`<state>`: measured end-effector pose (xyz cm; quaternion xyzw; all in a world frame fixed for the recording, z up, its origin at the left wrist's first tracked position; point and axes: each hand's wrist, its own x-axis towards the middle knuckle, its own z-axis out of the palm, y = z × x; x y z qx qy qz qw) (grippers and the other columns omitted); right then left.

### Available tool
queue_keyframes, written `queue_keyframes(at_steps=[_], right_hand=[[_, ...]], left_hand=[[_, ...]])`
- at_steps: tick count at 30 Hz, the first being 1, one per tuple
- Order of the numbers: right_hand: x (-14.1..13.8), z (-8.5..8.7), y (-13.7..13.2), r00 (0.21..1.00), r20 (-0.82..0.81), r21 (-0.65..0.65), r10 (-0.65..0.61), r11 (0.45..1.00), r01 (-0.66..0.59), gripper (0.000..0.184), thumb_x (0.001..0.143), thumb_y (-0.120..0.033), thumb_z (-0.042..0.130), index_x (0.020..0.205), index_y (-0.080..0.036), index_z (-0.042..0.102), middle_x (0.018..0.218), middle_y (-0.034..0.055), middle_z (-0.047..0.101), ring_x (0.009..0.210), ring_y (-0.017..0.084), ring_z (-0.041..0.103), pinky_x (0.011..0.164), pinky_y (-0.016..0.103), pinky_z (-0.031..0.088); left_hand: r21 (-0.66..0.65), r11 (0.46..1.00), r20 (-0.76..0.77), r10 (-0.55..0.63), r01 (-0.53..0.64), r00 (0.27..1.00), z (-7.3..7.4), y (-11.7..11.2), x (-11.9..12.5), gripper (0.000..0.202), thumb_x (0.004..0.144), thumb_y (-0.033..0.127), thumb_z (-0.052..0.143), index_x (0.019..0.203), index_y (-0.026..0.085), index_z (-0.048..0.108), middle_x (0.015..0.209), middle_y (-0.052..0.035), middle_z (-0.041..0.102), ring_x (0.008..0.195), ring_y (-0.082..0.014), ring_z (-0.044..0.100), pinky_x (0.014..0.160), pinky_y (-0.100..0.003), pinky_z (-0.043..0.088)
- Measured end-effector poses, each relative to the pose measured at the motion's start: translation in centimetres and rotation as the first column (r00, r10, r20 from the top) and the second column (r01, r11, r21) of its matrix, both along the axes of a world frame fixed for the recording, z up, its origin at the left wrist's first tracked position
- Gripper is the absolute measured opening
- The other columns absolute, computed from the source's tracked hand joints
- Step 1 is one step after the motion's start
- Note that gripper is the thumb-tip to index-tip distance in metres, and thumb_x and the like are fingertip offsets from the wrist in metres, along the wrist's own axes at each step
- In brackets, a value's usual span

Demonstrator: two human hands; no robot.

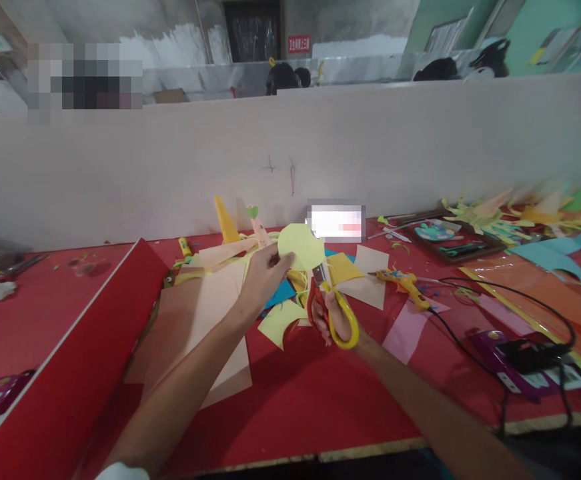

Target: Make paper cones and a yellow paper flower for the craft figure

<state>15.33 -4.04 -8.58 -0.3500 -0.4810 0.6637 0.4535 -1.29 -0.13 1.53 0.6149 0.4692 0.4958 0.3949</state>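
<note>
My left hand pinches the left edge of a pale yellow-green paper disc, held up above the table. In my right hand is a pair of scissors with one yellow and one red handle loop. Their blades reach up to the disc's lower right edge, and the tips are hidden behind or beside it. Below the disc lies a yellow-green paper offcut with a curved cut-out. Yellow card and pale peach sheets spread around both hands.
A yellow glue gun with a black cable lies to the right, near a purple power strip. A red partition stands on the left. Paper cones stand at the back, before a white board. A dark tray holds craft pieces.
</note>
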Motion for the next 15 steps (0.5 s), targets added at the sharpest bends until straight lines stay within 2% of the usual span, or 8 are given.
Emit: queue_keyframes(at_steps=[4, 9, 12, 15], right_hand=[[0.1, 0.1, -0.1, 0.997, 0.027, 0.033, -0.067, 0.997, 0.067, 0.076, 0.073, -0.100, 0.051, 0.065, -0.025, 0.040, 0.042, -0.0090, 0.039, 0.027, 0.007, 0.033, 0.023, 0.020, 0.034], [0.6, 0.5, 0.0, 0.980, 0.028, 0.176, -0.196, 0.966, 0.188, 0.070, 0.082, -0.088, 0.058, 0.062, -0.022, 0.049, 0.045, -0.0048, 0.044, 0.031, 0.007, 0.038, 0.028, 0.020, 0.033], [0.9, 0.6, 0.2, 0.976, 0.003, 0.259, -0.220, 0.942, 0.211, 0.063, 0.088, -0.074, 0.065, 0.057, -0.020, 0.052, 0.043, -0.0031, 0.045, 0.033, 0.007, 0.039, 0.031, 0.021, 0.031], [1.1, 0.5, 0.3, 0.970, -0.030, 0.286, -0.241, 0.928, 0.239, 0.057, 0.092, -0.065, 0.067, 0.059, -0.020, 0.054, 0.043, -0.0033, 0.046, 0.035, 0.007, 0.042, 0.034, 0.021, 0.031]], left_hand=[[0.000, 1.000, 0.013, -0.004, 0.004, 1.000, -0.1, 0.1, -0.1, 0.029, 0.086, 0.035, 0.062, 0.067, 0.020, 0.047, 0.059, 0.0042, 0.043, 0.055, -0.0106, 0.042, 0.054, -0.026, 0.032], [-0.029, 0.992, 0.027, -0.118, 0.119, 0.993, 0.0, 0.5, -0.7, 0.022, 0.086, 0.032, 0.059, 0.071, 0.020, 0.049, 0.065, 0.0034, 0.043, 0.058, -0.0114, 0.041, 0.054, -0.027, 0.031], [-0.056, 0.982, -0.039, -0.183, 0.181, 0.982, 0.5, 0.5, -1.2, 0.020, 0.085, 0.032, 0.059, 0.071, 0.019, 0.051, 0.067, 0.0025, 0.044, 0.062, -0.0125, 0.043, 0.057, -0.027, 0.033], [-0.079, 0.962, -0.138, -0.270, 0.261, 0.953, 1.1, 0.3, -1.4, 0.020, 0.084, 0.031, 0.058, 0.071, 0.018, 0.051, 0.071, 0.0011, 0.048, 0.068, -0.0141, 0.046, 0.062, -0.027, 0.035]])
